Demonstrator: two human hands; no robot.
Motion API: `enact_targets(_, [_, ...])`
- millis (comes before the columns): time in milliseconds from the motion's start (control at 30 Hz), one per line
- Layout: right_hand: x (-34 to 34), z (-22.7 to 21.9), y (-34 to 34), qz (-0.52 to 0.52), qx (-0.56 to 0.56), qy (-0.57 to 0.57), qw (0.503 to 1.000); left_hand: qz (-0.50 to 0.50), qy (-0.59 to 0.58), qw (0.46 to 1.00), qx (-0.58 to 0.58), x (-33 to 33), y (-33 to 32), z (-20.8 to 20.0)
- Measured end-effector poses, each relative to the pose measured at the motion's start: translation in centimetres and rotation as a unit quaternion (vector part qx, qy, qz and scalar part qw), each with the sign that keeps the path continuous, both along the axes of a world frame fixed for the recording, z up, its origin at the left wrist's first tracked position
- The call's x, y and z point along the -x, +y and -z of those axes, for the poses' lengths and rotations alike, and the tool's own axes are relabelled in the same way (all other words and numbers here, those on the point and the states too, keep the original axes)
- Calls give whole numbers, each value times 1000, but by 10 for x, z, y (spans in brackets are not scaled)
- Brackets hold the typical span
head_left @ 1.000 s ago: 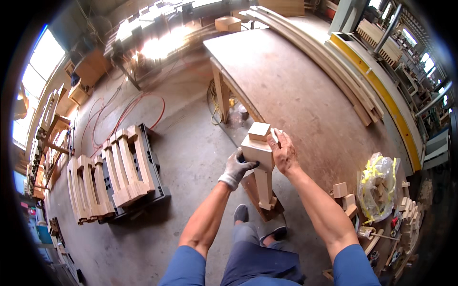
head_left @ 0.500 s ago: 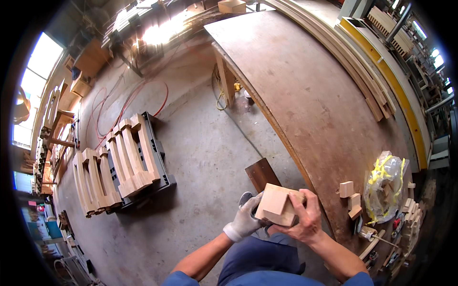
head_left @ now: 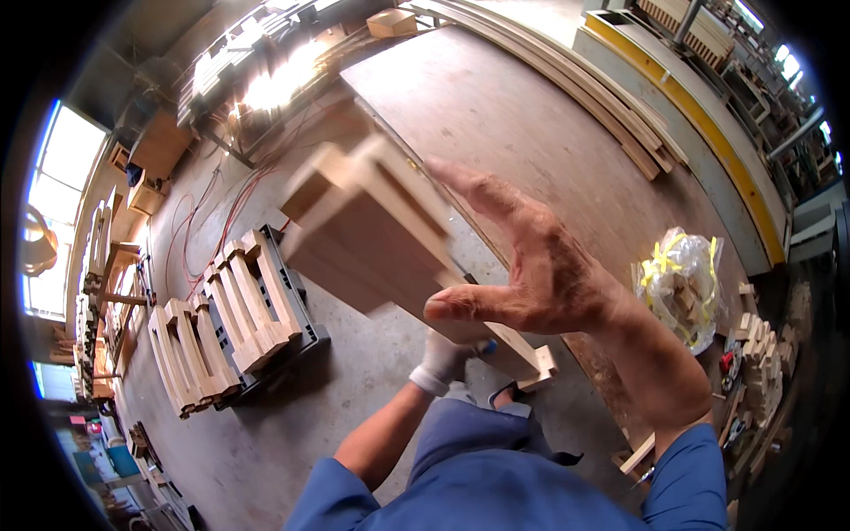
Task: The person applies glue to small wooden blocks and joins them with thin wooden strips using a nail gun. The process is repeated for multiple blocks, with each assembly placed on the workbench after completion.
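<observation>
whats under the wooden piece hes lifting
Under the wooden piece shows concrete floor and the gloved left hand gripping its lower end. The bare right hand presses its side. The table edge and floor straight behind it are covered.

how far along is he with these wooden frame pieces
Done: a row of similar wooden frames lies on the dark pallet. In hand: one more wooden frame, gloved left hand below it, bare right hand on its side. Left: the lifted frame is not yet set down anywhere.
</observation>
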State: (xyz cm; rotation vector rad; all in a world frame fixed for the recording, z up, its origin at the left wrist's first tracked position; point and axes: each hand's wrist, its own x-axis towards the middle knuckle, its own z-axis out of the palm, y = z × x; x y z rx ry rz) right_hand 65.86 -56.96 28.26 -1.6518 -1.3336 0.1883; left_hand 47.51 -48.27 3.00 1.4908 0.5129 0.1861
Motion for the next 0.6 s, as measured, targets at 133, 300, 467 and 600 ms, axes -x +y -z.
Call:
enact_targets(133, [5,29,-89,11,137,67,988,-151,-58,936,312,8,22,-12])
enact_targets(300, [42,47,-197,154,205,173,951,-211,-24,853,477,-17,71,28])
enact_targets(467, [85,62,-186,183,186,188,947,-206,62,804,554,0,30,103])
enact_targets(600, [111,73,-171,290,216,95,927,-202,110,727,647,13,-55,123])
